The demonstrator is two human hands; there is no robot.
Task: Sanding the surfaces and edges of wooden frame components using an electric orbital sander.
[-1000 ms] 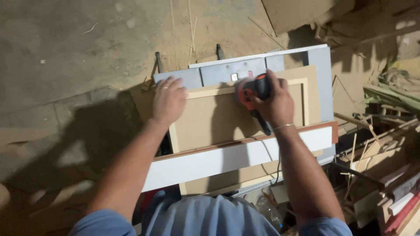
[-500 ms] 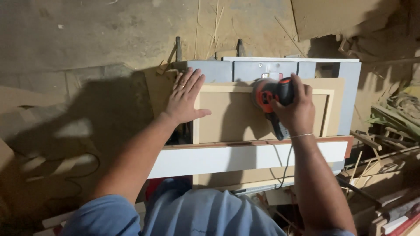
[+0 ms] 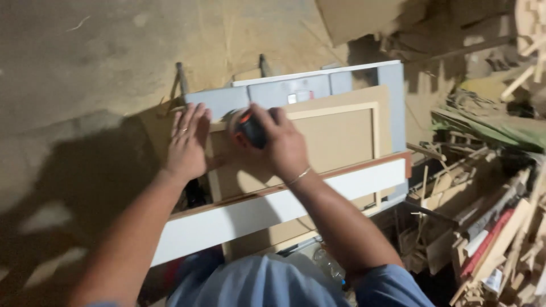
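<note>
Right hand (image 3: 281,145) closed around a small black-and-orange power sander (image 3: 250,128), pressed on the upper-left frame of a beige recessed fibreboard panel (image 3: 341,139); left hand (image 3: 187,142) open, flat on the panel's left edge just beside it. Judged step: sanding the frame. Called for next: even pressure, firm bracing palm. Sander base hidden under fingers; panel's lower part covered by a long white board (image 3: 256,213); fine detail blurred
</note>
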